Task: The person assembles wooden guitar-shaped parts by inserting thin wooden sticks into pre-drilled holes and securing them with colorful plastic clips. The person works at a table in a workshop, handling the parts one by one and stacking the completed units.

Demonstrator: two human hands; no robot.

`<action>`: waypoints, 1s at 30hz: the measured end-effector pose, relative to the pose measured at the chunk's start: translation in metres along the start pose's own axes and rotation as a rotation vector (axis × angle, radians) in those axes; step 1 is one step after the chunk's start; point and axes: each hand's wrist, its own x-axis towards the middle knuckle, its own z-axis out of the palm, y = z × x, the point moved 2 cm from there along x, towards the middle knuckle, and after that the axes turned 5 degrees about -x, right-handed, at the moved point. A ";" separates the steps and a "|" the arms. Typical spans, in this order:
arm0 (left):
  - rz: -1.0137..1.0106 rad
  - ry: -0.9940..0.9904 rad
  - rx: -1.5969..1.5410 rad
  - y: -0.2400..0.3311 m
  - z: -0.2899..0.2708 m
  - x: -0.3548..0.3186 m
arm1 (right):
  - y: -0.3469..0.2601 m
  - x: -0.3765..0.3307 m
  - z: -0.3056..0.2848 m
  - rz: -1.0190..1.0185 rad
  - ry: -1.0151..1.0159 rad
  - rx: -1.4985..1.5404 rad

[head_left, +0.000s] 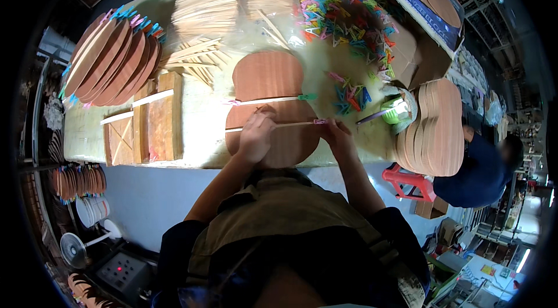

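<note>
A guitar-shaped thin brown wooden plate (270,75) lies on the table in front of me. One pale wooden strip (272,100) crosses its waist, with a green clothespin (306,97) at its right end and a pink one (233,102) at its left. Nearer to me, a second pale strip (294,125) crosses the wider part. My left hand (257,135) presses on this strip with bent fingers held together. At the plate's right edge my right hand (338,133) pinches a pink-purple clothespin (319,122) on the strip's end.
Colourful clothespins (343,11) lie heaped at the back right. Strip bundles (206,2) and clipped plates (122,63) stand at the back left, near wooden blocks (160,122). On the right are a glue pot with a brush (396,109), stacked plates (433,127) and another person (479,168).
</note>
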 end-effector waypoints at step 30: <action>-0.528 0.093 -0.627 -0.034 0.030 -0.036 | 0.055 0.043 0.298 0.052 -1.039 -1.422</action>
